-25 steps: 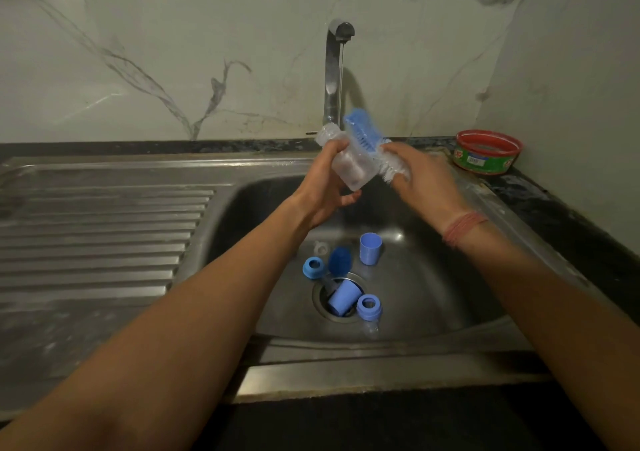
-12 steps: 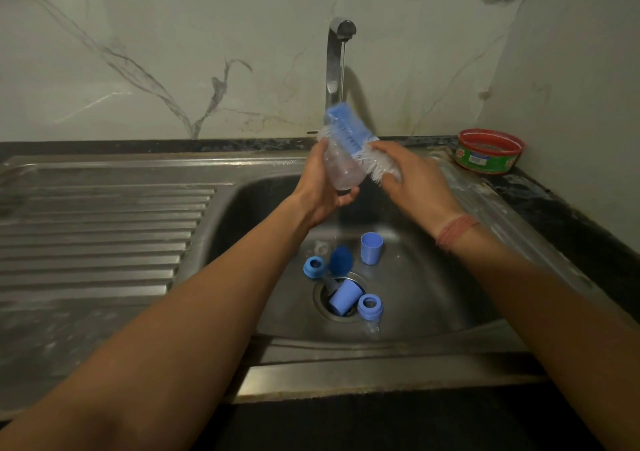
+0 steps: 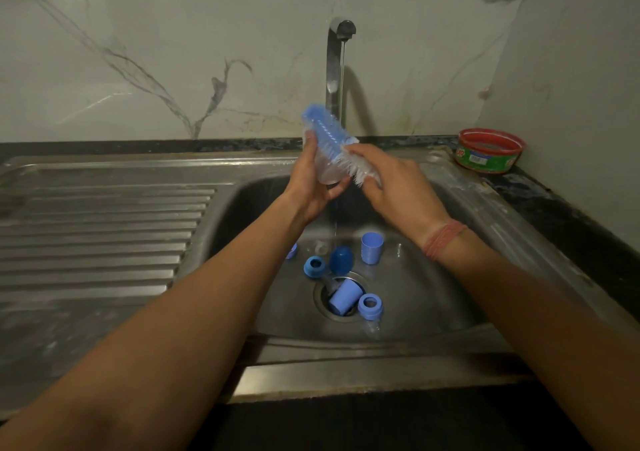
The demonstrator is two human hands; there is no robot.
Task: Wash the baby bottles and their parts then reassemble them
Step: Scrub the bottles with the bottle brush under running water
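Left hand [image 3: 311, 187] curled round clear bottle [image 3: 327, 170], held above the basin under the tap [image 3: 337, 66]; water running. Brush [image 3: 329, 135] lies across the bottle, bristles touching it. Right hand [image 3: 394, 187] grips the brush's near end, fingers wrapped. Below the fingers, on the sink [image 3: 450, 277] floor: ring [image 3: 314, 267], dome cap [image 3: 341, 260], cup [image 3: 372, 248], cap [image 3: 343, 300] in the drain, second ring [image 3: 370, 306]. Tub [image 3: 490, 150] right of the right hand.

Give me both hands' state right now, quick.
Left hand: closed around the clear bottle, holding it above the sink.
Right hand: gripping the blue brush, bristles against the bottle.
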